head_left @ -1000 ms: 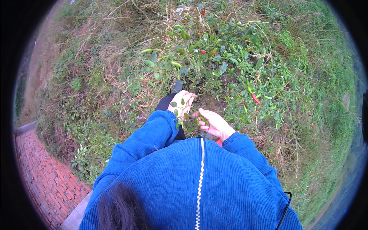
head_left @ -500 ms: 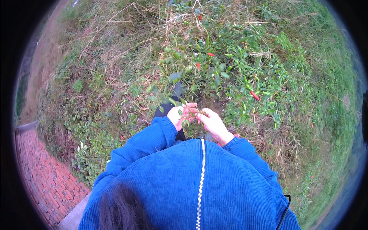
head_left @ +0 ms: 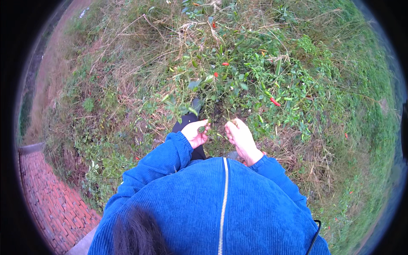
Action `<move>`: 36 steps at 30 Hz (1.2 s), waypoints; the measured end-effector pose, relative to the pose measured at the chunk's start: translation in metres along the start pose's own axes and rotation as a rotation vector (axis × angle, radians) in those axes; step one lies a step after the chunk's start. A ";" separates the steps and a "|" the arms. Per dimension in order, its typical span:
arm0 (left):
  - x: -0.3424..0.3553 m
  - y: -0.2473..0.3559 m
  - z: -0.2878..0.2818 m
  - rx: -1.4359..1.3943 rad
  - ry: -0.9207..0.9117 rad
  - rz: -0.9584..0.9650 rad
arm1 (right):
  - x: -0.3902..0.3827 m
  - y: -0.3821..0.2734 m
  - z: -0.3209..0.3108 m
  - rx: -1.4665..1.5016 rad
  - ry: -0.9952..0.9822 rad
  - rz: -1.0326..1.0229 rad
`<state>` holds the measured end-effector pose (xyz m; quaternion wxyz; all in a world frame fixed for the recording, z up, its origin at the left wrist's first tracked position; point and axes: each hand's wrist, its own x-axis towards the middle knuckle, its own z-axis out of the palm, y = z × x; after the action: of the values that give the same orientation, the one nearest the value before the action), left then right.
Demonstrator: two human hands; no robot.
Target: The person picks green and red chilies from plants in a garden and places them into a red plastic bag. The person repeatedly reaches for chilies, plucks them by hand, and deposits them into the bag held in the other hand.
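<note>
My left hand (head_left: 195, 133) is closed with its fingertips pinched round a small leafy green sprig (head_left: 201, 129). Just across a narrow gap, my right hand (head_left: 241, 138) is curled, fingers and thumb pressed together; what lies in its grip is too small to make out. Chili plants (head_left: 238, 80) grow in front of both hands. Among their leaves show a long red chili (head_left: 275, 102), a short red one (head_left: 216, 75) and another red one (head_left: 225, 64), with green chilies (head_left: 266, 92) nearby.
Dry grass and weeds (head_left: 123, 63) cover the ground at left and far side; denser green grass (head_left: 357, 106) lies at right. Red brick paving (head_left: 55, 199) with a pale edging is at lower left. My dark-trousered leg (head_left: 183, 123) is beside the left hand.
My hands, which were together over the leafy sprig, have drawn apart. The right hand has turned more upright and its fingers have curled in; the left fingers have closed more.
</note>
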<state>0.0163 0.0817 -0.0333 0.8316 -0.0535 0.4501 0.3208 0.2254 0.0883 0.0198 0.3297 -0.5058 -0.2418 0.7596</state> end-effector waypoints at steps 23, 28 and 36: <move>0.003 -0.021 0.026 -0.108 0.152 0.127 | -0.024 0.006 -0.001 -0.886 -0.285 -0.219; -0.008 -0.012 0.024 0.320 0.237 0.345 | -0.002 -0.006 -0.016 -0.141 0.056 0.088; 0.010 -0.022 0.001 0.878 0.292 0.433 | 0.048 0.012 -0.002 -0.088 -0.418 0.355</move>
<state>0.0338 0.0702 -0.0447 0.6187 0.3512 0.6547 0.2553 0.2110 0.1162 -0.0182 0.1121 -0.3862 -0.2448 0.8822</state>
